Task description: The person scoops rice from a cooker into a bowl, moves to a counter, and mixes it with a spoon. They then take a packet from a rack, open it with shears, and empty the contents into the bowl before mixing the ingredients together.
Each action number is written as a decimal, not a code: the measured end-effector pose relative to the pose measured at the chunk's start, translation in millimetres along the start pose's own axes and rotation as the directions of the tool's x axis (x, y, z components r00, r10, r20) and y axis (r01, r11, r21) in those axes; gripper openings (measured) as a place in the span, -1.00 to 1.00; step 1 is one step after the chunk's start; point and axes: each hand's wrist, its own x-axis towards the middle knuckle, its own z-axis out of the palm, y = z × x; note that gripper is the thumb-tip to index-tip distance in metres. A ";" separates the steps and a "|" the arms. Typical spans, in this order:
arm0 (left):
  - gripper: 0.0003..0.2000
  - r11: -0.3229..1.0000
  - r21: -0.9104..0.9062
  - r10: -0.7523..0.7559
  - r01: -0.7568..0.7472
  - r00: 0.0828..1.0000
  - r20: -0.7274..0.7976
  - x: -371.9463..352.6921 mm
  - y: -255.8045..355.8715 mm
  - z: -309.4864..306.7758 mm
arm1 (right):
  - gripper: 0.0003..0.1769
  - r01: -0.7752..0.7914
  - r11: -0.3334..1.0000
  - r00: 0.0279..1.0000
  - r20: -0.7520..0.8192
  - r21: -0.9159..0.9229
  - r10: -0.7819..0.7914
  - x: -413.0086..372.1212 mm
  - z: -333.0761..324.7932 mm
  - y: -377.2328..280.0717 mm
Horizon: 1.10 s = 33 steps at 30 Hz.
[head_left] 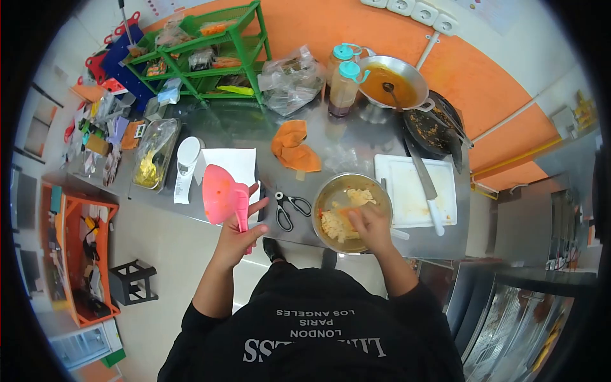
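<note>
My left hand (pixel 238 237) is closed around the handle of a pink plastic scoop (pixel 217 194) with a deep round cup and small orange specks on it. The scoop is raised above the near edge of the steel table. Inside a metal mixing bowl (pixel 326 191), my right hand (pixel 372 226) reaches down with its fingers drawn together. Slightly blurred, they touch a pale yellow crumbly mixture (pixel 334 226), and what they pinch is hidden. Black-handled scissors (pixel 289 209) lie between my two hands, left of the bowl.
A white cutting board (pixel 417 181) with a knife (pixel 423 175) adjoins the bowl. Behind are a pan of orange liquid (pixel 388 79), a dark mortar (pixel 433 124), bottles (pixel 347 89) and an orange cloth (pixel 294 146). Leftward are a scale (pixel 188 153), a glass tray (pixel 153 153) and a green rack (pixel 219 57).
</note>
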 end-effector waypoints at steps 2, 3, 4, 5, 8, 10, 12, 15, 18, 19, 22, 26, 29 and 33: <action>-0.52 0.997 0.069 0.024 -0.021 0.999 -0.037 -1.8 1.0 -6.6 | -0.83 0.015 0.991 1.000 0.006 -0.131 -0.014 -3.3 9.7 -1.1; -0.52 0.998 0.065 0.023 -0.020 0.999 -0.047 -2.8 2.5 -10.1 | -0.83 0.020 0.991 1.000 0.016 -0.129 -0.018 -4.5 14.0 -1.9; -0.52 0.997 0.071 0.019 -0.016 0.999 -0.040 -3.2 4.5 -13.3 | -0.84 0.042 0.989 0.998 -0.031 -0.140 -0.047 -5.2 18.0 -2.6; -0.52 0.997 0.076 0.015 -0.013 0.999 -0.030 -3.6 6.4 -16.0 | -0.84 0.062 0.986 0.994 -0.079 -0.152 -0.075 -6.2 21.6 -3.0; -0.52 1.000 0.004 0.010 -0.010 0.999 -0.043 -4.1 10.2 -17.7 | -0.86 0.088 0.967 0.988 -0.105 -0.239 -0.116 -10.6 26.4 0.6; -0.52 1.000 0.004 0.013 -0.013 0.999 -0.031 -4.2 8.6 -21.7 | -0.85 0.080 0.968 0.989 -0.099 -0.239 -0.106 -13.7 29.2 4.6; -0.52 1.000 0.008 0.015 -0.014 1.000 -0.018 -5.3 8.5 -24.0 | -0.84 0.069 0.969 0.991 -0.097 -0.237 -0.094 -14.4 30.4 4.1; -0.53 1.000 -0.011 -0.010 0.009 1.000 -0.028 -6.6 9.2 -24.3 | -0.79 0.016 0.985 0.995 -0.099 -0.171 -0.034 -13.5 29.7 3.6; -0.54 1.000 0.004 -0.002 0.003 1.000 -0.028 -8.8 6.8 -25.9 | -0.77 -0.092 0.992 0.996 0.003 -0.090 0.093 -13.3 25.5 7.1; -0.55 1.000 -0.004 -0.011 0.011 1.000 -0.029 -9.9 5.5 -27.1 | -0.77 -0.179 0.983 0.981 0.067 -0.042 0.181 -12.9 22.8 5.8; -0.56 1.000 -0.005 -0.004 0.004 1.000 -0.029 -12.1 2.3 -27.4 | -0.80 -0.269 0.963 0.955 0.118 -0.030 0.271 -11.8 18.1 -0.1; -0.57 1.000 -0.005 -0.002 0.002 1.000 -0.018 -17.1 0.8 -29.0 | -0.78 -0.184 0.983 0.981 0.065 -0.018 0.185 -12.8 22.5 5.6; -0.57 1.000 -0.014 0.026 -0.027 0.999 -0.040 -18.7 -8.0 -31.6 | -0.75 -0.120 0.993 0.981 0.154 0.003 0.118 -10.6 18.5 9.3; -0.57 0.998 -0.021 0.050 -0.052 0.997 -0.058 -23.3 -13.7 -33.8 | -0.74 -0.105 0.994 0.975 0.201 0.041 0.094 -10.8 20.7 16.6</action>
